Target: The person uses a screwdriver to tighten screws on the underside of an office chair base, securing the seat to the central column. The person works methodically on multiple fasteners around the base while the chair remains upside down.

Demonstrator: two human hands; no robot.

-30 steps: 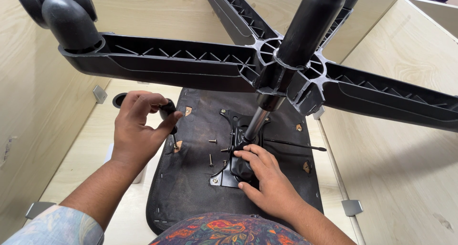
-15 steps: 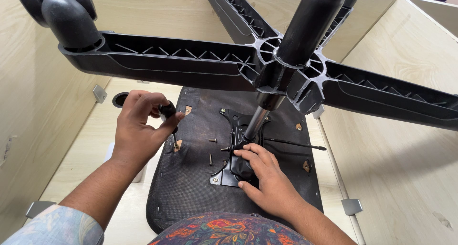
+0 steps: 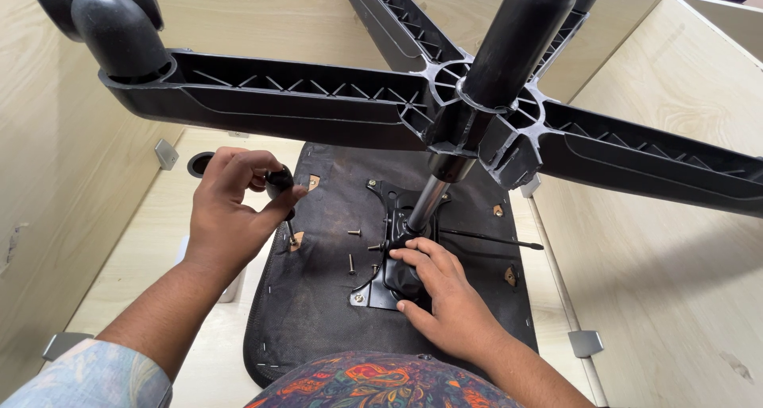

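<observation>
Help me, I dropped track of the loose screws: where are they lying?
In the head view, two loose screws lie on the upturned seat underside, just left of the metal mounting plate, between both hands.
</observation>
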